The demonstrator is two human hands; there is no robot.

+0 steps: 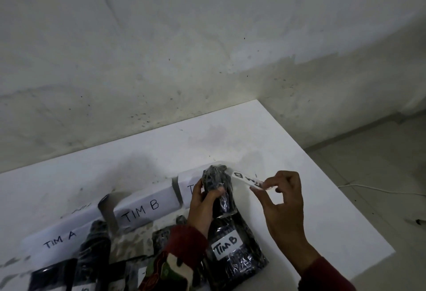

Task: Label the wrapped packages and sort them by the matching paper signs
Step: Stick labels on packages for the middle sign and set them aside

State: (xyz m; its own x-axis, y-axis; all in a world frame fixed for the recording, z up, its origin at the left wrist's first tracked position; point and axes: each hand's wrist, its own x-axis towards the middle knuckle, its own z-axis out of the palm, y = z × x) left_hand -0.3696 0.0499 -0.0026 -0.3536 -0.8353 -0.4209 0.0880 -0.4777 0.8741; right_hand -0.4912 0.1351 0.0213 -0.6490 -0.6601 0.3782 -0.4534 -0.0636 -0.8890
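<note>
My left hand [202,200] grips a small black plastic-wrapped package [217,182], holding it upright above the table. Just right of it, my right hand [280,195] pinches a white label strip [247,179] with "TIM B" handwritten on it. One end of the strip is close to the package's top; I cannot tell if it touches. Below lies a larger black wrapped package [232,251] with a white "TIM B" label. Folded paper signs stand along the table: "TIM A" [60,241], "TIM B" [140,211], and a third sign [187,187] mostly hidden behind my left hand.
Several more black wrapped packages [94,244] lie at the lower left, some with white labels. The white table [311,198] ends at a right edge, with tiled floor and a white cable [380,190] beyond. A stained wall rises behind.
</note>
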